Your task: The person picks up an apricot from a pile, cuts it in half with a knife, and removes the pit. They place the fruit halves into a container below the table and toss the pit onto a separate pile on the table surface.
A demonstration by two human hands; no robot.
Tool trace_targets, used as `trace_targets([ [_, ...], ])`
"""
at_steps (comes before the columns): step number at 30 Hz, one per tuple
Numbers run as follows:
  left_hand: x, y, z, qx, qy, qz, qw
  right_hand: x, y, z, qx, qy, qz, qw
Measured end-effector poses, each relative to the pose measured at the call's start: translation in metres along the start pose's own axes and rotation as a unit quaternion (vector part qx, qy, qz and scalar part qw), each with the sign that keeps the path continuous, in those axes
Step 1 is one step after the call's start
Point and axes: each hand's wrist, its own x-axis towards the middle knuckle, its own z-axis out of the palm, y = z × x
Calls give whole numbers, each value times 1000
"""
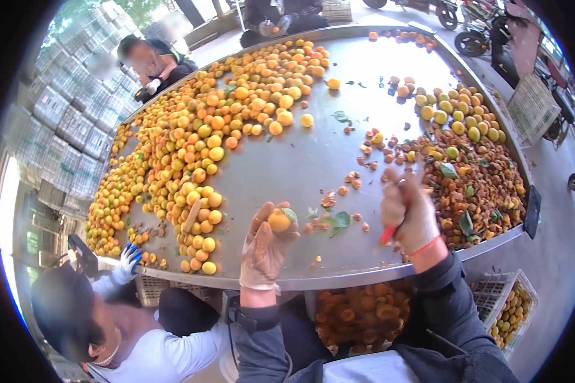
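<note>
Above the metal desk (249, 172)'s near side, your left hand (260, 254) cradles a seemingly whole fruit (278, 221), your right hand (416, 220) clenched around a red tool (388, 235). Plentiful uncut fruit (215, 154) covers the desk's left; brown scraps (485, 199) crowd its right, opened fruit (364, 313) beneath it.

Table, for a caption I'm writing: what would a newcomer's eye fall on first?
The heap of yellow-orange fruit, spread over the left of the table. Then the brown pile at its right, and between them the left hand, holding up one fruit.
</note>
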Motion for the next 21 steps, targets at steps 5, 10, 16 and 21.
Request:
trace_targets([
  [5, 10, -30, 16, -72, -35, -14, 997, -24, 38, 11, -540, -61, -47, 838],
  [10, 13, -48, 21, 2, -25, -23, 999, -15, 47, 5, -664, -130, -189, 712],
  [16, 11, -51, 27, 71, -20, -3, 997, -14, 52, 7, -730, -127, -129, 659],
  [21, 6, -51, 32, 146, 2, 11, 989, -14, 61, 5, -728, -128, -144, 658],
])
